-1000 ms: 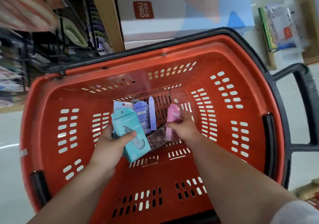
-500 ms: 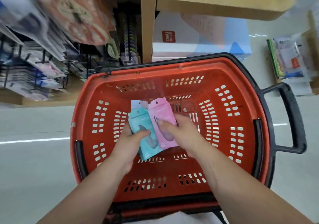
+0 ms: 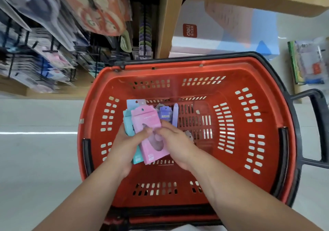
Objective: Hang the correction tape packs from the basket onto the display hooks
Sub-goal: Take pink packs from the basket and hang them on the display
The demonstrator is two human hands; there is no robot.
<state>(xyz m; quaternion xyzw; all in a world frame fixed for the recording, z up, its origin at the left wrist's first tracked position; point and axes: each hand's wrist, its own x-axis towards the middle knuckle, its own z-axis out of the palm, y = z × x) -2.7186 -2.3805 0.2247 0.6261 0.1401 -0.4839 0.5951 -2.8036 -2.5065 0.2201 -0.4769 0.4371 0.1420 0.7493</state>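
The left grip (image 3: pixel 124 147), thumb curled across, holds a pink cardboard correction tape pack (image 3: pixel 149 124) stacked on a teal cardboard pack (image 3: pixel 127 124). At its 3 o'clock, the right grip (image 3: pixel 175 141) pinches the pink pack's edge. Both hover over the red plastic basket (image 3: pixel 178 68); purple packs (image 3: pixel 165 112) lie at 12 o'clock.

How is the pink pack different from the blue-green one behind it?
The pink pack lies on top, nearly all showing; the teal pack sits under it, mostly hidden. The right hand pinches the pink pack, not the teal pack; the left hand grips both. Both are flat cartons held over the red basket.
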